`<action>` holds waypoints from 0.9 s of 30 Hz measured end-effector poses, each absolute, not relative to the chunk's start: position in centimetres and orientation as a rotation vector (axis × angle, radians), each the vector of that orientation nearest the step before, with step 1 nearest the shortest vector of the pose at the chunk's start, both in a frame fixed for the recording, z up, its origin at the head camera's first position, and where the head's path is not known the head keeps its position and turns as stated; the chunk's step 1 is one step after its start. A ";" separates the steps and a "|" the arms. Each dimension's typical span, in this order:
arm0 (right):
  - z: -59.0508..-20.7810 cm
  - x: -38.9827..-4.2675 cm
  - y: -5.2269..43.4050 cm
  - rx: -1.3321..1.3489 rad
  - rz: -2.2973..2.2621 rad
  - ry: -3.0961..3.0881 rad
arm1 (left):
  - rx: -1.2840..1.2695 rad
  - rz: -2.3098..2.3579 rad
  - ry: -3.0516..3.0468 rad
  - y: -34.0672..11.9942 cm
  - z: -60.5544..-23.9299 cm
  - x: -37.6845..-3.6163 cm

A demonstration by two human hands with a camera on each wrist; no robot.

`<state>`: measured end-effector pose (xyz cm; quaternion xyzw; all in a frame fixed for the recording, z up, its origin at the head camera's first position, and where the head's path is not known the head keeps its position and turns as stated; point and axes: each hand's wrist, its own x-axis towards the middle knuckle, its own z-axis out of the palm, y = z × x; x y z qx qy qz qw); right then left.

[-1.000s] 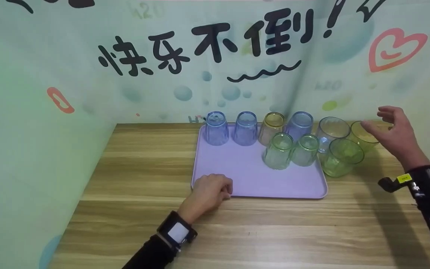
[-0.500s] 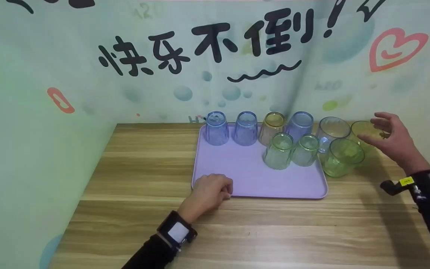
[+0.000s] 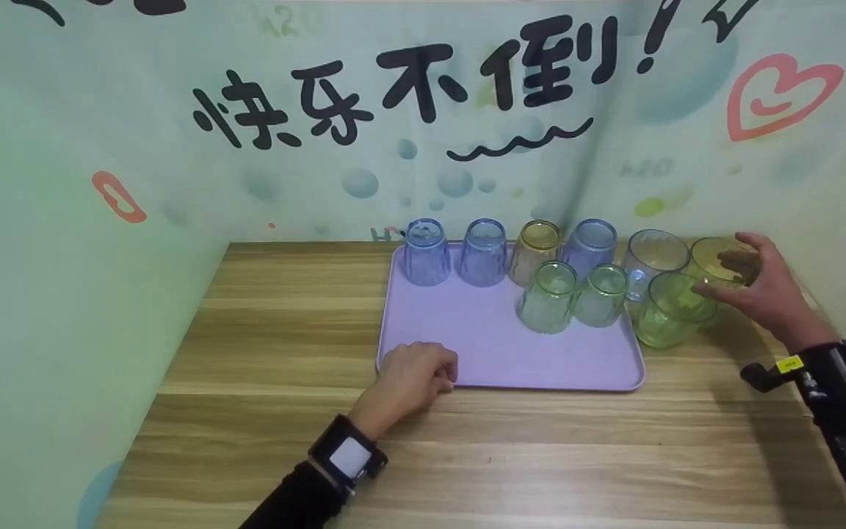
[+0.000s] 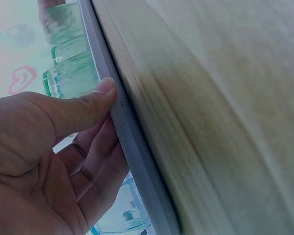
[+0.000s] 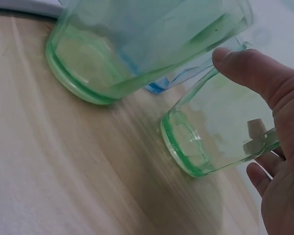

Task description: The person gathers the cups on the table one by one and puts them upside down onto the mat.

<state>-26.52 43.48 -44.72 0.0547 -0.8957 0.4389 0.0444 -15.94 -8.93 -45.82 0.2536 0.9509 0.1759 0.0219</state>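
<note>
At the near left edge of the purple tray [image 3: 467, 360], my left hand [image 3: 410, 371] curls its fingers over the rim; in the left wrist view the thumb [image 4: 88, 106] lies against the tray's outer side. My right hand [image 3: 772, 290] is spread around a yellow-tinted drinking glass [image 3: 709, 253], thumb on the near side and fingers behind. In the right wrist view the thumb tip is by that glass's [image 5: 196, 142] mouth; firm contact cannot be told. A green glass [image 3: 669, 323] and a pale blue one [image 3: 647, 261] stand mouth up beside it.
On the tray, several glasses stand upside down: blue ones [image 3: 427, 257] and an amber one [image 3: 533, 257] along the back, two green ones [image 3: 549, 301] in front. Behind the wooden table [image 3: 247, 353] hangs a printed cloth [image 3: 320, 184].
My right hand has come down and slightly left, from above the yellow-tinted glass to around it. The left hand, the tray and the glasses have stayed in place.
</note>
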 end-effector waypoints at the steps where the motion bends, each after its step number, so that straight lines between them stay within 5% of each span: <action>1: -44.9 -26.6 43.5 0.166 1.353 -2.732 | 0.787 0.542 2.950 -8.9 -45.8 -15.9; 27: -47.3 -26.8 44.4 0.138 1.254 -2.913 | 0.761 0.518 2.952 -8.9 -45.6 -15.9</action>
